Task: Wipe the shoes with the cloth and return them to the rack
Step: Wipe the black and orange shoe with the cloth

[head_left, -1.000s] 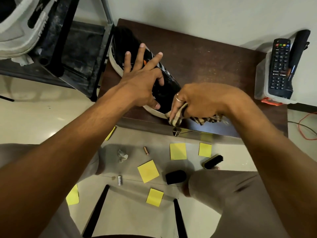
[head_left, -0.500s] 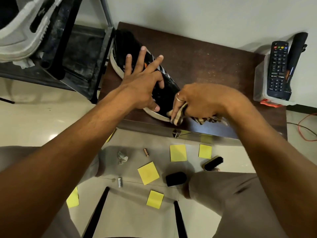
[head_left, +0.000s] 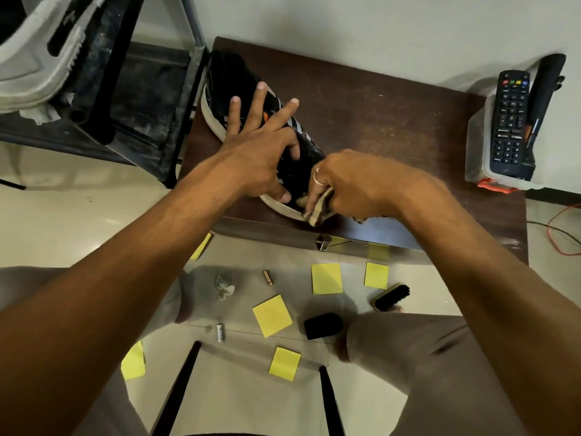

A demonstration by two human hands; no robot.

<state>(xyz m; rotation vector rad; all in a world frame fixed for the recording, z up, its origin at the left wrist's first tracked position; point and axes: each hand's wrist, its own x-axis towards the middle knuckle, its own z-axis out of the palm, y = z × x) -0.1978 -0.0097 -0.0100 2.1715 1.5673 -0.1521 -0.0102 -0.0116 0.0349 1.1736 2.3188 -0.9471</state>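
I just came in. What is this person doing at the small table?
A person is cleaning a black sneaker with a white sole on a dark brown wooden table. The left hand lies spread on top of the sneaker and steadies it. The right hand grips a striped beige and dark cloth against the sole at the near end. The sneaker is not yet back on the dark metal rack at the left.

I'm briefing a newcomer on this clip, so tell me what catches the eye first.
The black shoe on the dark wooden table draws the eye first: the left hand, spread flat, presses on it while the right hand holds a striped cloth against its white sole. Next come the yellow sticky notes scattered on the floor below.
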